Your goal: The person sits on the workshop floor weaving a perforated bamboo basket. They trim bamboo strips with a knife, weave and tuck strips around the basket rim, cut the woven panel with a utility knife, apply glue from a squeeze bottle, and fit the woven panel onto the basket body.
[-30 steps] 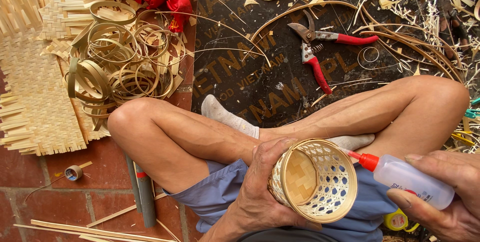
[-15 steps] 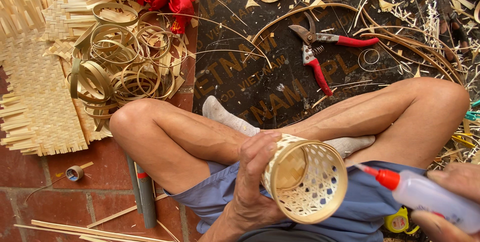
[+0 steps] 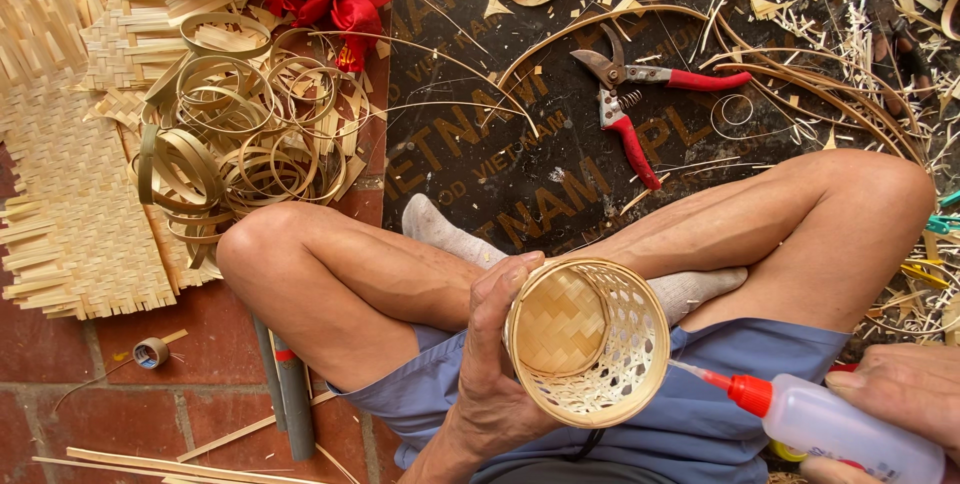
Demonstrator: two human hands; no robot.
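**Head view: glue tip at basket rim**

Head camera shows left hand [image 3: 495, 364] fingers clenched around the woven bamboo basket [image 3: 590, 339], held over the lap. Right hand [image 3: 905, 394] grasps the glue bottle [image 3: 840, 429], nozzle beside the rim. Oversqueezing could likely drip glue onto the shorts [image 3: 720, 414].

The right hand [image 3: 905, 394] and the translucent plastic glue bottle with a red nozzle [image 3: 835, 426] are cut off by the lower right edge. The left hand [image 3: 495, 364] hides part of the round woven bamboo basket [image 3: 590, 339].
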